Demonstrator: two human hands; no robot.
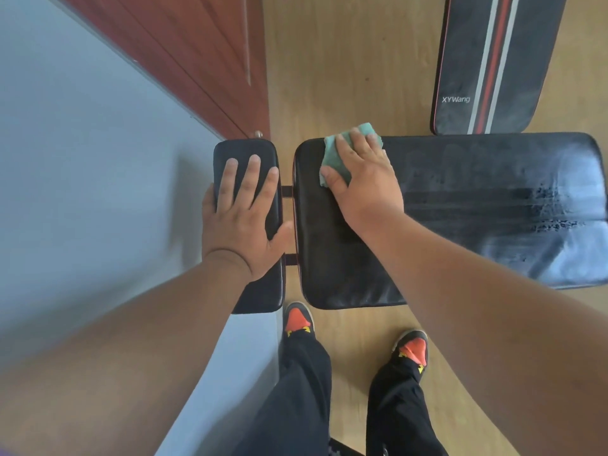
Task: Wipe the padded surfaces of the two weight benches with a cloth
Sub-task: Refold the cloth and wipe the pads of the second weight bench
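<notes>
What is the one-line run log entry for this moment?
right hand pressing green cloth on long black bench pad | left hand flat on small pad | striped bench untouched

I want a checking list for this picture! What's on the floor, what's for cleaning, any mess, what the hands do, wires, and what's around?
Surface: wooden floor under the benches.
Job's things: green cloth on the long black pad; small black pad beside it; striped bench pad beyond.
Clutter: nothing seen.
Hands: right hand presses the cloth flat; left hand rests flat on the small pad.
Cables: nothing seen.
Surroundings: grey wall, reddish wooden door.
</notes>
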